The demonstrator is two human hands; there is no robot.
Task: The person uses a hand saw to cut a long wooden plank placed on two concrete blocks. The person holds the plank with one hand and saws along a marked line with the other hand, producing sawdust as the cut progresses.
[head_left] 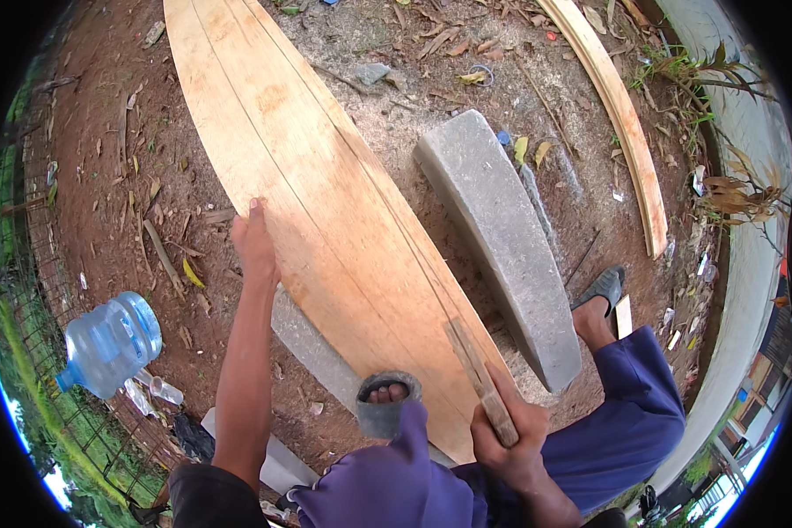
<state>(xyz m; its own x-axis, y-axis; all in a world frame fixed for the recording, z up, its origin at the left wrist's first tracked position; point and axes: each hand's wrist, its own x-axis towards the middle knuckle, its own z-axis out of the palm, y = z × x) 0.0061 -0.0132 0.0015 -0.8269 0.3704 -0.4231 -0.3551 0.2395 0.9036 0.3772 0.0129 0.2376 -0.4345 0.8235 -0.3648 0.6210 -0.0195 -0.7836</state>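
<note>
A long sheet of plywood (299, 194) slants across the middle, with a thin pencil-like line and a longer dark cut running lengthwise. My left hand (254, 242) grips its left edge, the thumb on top and the other fingers mostly hidden. Low on the right, my right hand (512, 431) is closed around the wooden handle of a saw (480, 378). The saw's narrow blade lies in line with the cut near the board's right edge; its teeth cannot be seen. My sandaled foot (387, 400) rests on the plywood between my arms.
Right of the plywood lies a long grey concrete block (510, 255); another concrete piece (312, 339) shows under its left edge. A curved wooden strip (620, 114) lies at the far right. A large blue water jug (113, 343) lies on the dirt at left. My other foot (598, 299) stands beyond the block.
</note>
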